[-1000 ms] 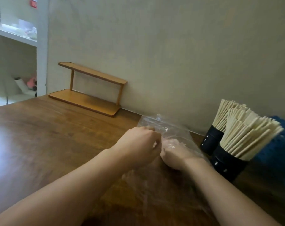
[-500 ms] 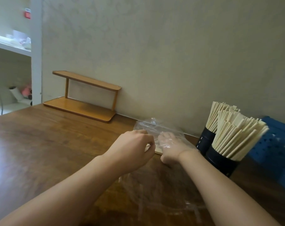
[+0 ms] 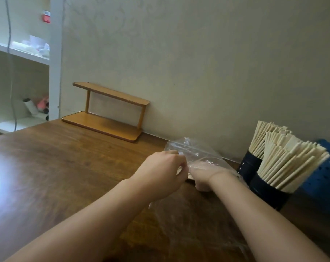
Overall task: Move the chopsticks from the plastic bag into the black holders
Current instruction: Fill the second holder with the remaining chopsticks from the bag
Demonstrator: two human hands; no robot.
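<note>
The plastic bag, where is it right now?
In the head view the plastic bag lies on the wooden table near the wall, just left of the black holders, with the right hand inside it.

Clear plastic bag (image 3: 194, 150) lies beside two chopstick-filled black holders (image 3: 270, 191)

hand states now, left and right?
Left hand: fingers curled, pinching the plastic bag edge.
Right hand: inside the bag, grip cannot be told.

Left hand (image 3: 161, 172) at frame centre, fingers curled, pinching clear film; right hand (image 3: 202, 175) just beside it, fingers under film, forearms converging.
</note>
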